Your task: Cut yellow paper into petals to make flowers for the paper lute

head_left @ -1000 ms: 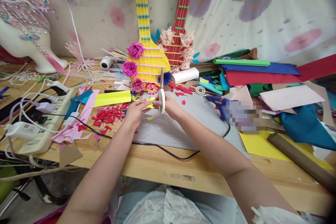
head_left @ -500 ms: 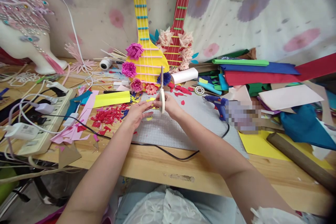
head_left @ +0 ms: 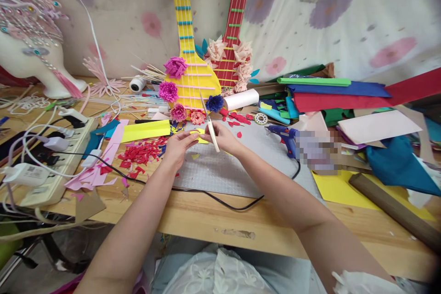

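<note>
Between my two hands is a small piece of yellow paper (head_left: pixel 199 136), held above the grey cutting mat (head_left: pixel 220 174). My left hand (head_left: pixel 178 147) pinches its left side between thumb and fingers. White-handled scissors (head_left: pixel 212 134) sit in my right hand (head_left: pixel 222 138), blades pointing up and slightly left; the fingertips of that hand also touch the paper's right side. Just below the hands, a yellow scrap (head_left: pixel 195 156) lies on the mat. Behind them stands a yellow paper lute (head_left: pixel 193 78) trimmed with paper flowers.
Red paper scraps (head_left: pixel 143 154) and a folded yellow strip (head_left: pixel 146 131) lie left of the mat. A blue glue gun (head_left: pixel 289 138) rests at right, its black cord (head_left: pixel 220 200) crossing the front. A power strip (head_left: pixel 65 161) stands at far left; coloured paper (head_left: pixel 341 101) is piled back right.
The scissors have tilted, their tips swinging left and handles right. My left fingers have closed from spread to a pinch on the yellow paper, which now shows more between my hands.
</note>
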Available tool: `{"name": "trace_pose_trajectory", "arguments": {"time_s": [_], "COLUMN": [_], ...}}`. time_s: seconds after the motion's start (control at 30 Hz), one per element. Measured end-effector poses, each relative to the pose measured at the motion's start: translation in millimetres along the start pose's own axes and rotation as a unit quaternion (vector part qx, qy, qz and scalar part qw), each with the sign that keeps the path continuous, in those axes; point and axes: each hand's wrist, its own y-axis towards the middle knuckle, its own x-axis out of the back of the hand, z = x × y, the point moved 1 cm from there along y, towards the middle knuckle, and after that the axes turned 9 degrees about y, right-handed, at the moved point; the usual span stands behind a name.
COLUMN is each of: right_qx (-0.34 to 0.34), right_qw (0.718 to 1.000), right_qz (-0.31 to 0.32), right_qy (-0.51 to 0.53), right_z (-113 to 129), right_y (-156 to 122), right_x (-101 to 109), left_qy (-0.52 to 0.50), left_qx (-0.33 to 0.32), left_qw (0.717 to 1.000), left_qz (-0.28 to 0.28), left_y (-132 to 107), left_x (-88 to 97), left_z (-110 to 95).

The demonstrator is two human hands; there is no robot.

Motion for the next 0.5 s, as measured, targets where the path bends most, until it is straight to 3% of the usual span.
{"name": "trace_pose_trajectory", "arguments": {"time_s": [0.07, 0.23, 0.37, 0.5], "right_qx": [0.015, 0.024, 0.059, 0.088], "right_qw": [0.992, 0.933, 0.889, 0.867], "right_qz": [0.039, 0.109, 0.112, 0.112], "right_qy": [-0.123, -0.343, -0.441, -0.477], "right_z": [2.9, 17.6, 30.6, 39.0], "right_y": [-5.6, -20.3, -23.2, -21.7], "right_x": [10.5, 30.9, 35.3, 33.9], "left_qy": [-0.006, -0.029, -0.044, -0.036], "left_qx": [-0.027, -0.074, -0.082, -0.067], "left_qw": [1.000, 0.997, 0.996, 0.997], "left_qz": [0.005, -0.016, -0.014, -0.027], "left_y": [0.1, 0.6, 0.4, -0.4], "left_x": [1.6, 5.8, 7.0, 8.7], "left_z": [-0.3, -1.0, -0.8, -3.4]}}
